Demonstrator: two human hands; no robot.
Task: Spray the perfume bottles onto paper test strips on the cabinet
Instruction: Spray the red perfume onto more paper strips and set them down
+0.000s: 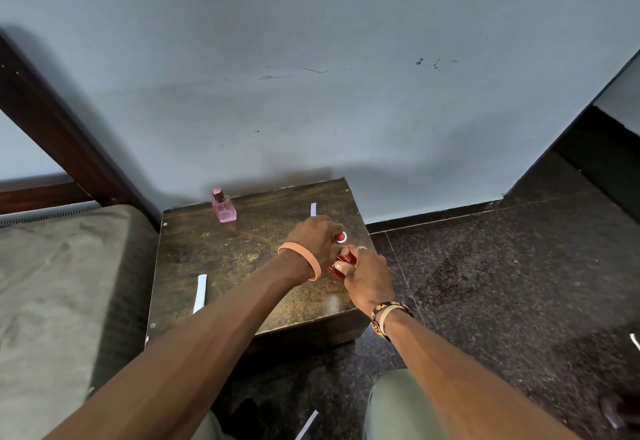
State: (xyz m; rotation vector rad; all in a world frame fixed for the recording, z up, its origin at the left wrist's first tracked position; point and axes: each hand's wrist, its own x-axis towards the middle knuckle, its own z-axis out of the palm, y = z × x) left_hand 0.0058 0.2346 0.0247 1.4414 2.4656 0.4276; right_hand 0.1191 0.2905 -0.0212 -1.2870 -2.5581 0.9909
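Left hand (317, 239) pinches the cap (342, 237), right hand (369, 277) grips the red bottle (343, 264) — pink bottle (224, 207) stands apart.

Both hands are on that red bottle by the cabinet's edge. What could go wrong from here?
The left hand and right hand grip the red bottle close to the right edge of the cabinet; a slip could drop it onto the hard floor.
The nearest strip lies beyond the hands, so spray may land on the cabinet top instead.
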